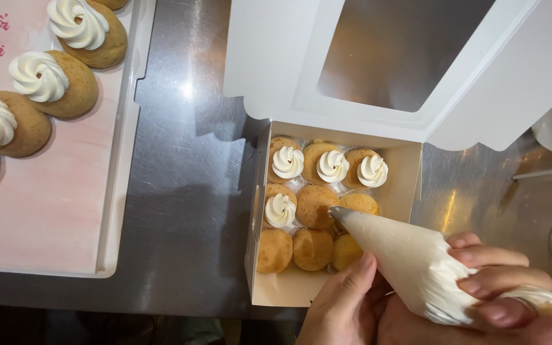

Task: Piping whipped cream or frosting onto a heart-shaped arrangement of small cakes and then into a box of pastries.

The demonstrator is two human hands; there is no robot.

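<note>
My right hand (pixel 506 287) has its grip wrapped tight around the fat end of the piping bag (pixel 410 255), fingers closed over the bulge of cream. My left hand (pixel 340 300) is open, only its thumb and fingertips touching the lower side of the bag to guide it. The metal nozzle (pixel 338 213) points left and hovers just above the bare puff (pixel 316 206) in the middle of the white box (pixel 327 291), which sits on the steel table (pixel 186 191) with its windowed lid (pixel 384 57) folded back.

To pipe well, I judge the nozzle should stand more upright over the puff's centre, with an even squeeze from the right hand alone while the left only aims; then stop pressing before lifting, so the swirl ends cleanly.

Four puffs already carry swirls: three in the back row (pixel 332 166) and one at the left of the middle row (pixel 280 209). The front row (pixel 312 249) is plain, nearest my grip. A pink board of topped puffs (pixel 46 211) lies well apart at the left.
</note>
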